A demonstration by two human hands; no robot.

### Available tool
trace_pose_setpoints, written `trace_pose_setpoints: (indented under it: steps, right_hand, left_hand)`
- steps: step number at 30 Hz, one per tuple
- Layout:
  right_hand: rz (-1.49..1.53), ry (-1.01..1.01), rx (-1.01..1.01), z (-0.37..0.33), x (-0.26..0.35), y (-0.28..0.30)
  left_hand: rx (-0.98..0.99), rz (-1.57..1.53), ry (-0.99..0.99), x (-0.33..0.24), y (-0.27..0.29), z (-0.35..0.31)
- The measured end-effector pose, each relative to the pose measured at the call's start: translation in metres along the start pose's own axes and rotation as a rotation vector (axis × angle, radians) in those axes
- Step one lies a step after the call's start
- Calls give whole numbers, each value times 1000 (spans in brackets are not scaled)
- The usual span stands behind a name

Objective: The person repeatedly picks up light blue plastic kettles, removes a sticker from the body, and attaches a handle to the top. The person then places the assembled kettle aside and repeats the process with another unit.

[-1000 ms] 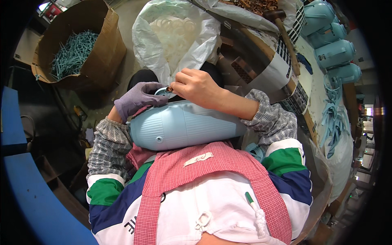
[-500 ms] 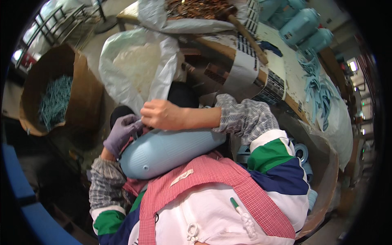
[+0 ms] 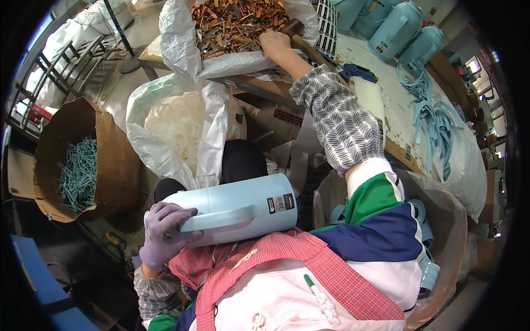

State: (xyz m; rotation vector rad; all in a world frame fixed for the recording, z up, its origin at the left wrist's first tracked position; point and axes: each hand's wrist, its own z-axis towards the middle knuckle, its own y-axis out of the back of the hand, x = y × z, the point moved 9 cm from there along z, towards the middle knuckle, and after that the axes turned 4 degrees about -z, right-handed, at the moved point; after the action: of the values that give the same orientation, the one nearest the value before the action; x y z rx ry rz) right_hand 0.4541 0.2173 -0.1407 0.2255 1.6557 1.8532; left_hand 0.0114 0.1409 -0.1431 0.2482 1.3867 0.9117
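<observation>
A pale blue jug with a handle lies on its side across my lap. My left hand, in a purple glove, grips its top end and handle. My right hand is bare and stretched far forward to a white bag of small brown metal parts on the table. It rests at the bag's right edge beside a wooden handle; its fingers are bent, and I cannot tell whether they hold anything.
An open white bag of pale rings stands in front of my knees. A cardboard box of blue strips is at the left. Several more blue jugs and blue straps lie on the table at right. A bag of blue parts sits by my right side.
My right hand left the jug's mouth and reached forward to the bag of brown parts. The left hand kept hold of the jug, which now lies more level.
</observation>
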Motion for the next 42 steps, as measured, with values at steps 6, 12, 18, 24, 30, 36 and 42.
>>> trace_pose_setpoints:
  steps: [6, 12, 18, 24, 30, 36, 42]
  right_hand:
    - [135, -141, -270, -9, -22, 15]
    - [154, -104, -446, -14, -32, 25]
    - [565, 566, -818, -116, 99, 120]
    - [845, 961, -901, -262, 194, 155]
    - [1199, 908, -493, -265, 214, 139]
    - [1165, 821, -231, -273, 218, 134]
    - [1181, 892, 72, -294, 218, 124]
  left_hand:
    - [-61, 87, 2, -7, 4, -28]
    - [144, -25, 38, -8, 5, -23]
    - [-303, -159, 62, 28, 32, -9]
    - [-374, -758, 382, 54, 9, 10]
    - [-561, -736, 270, 57, 13, -16]
    - [-500, 175, -112, -1, 29, -25]
    - [-353, -260, -16, -6, 7, -57]
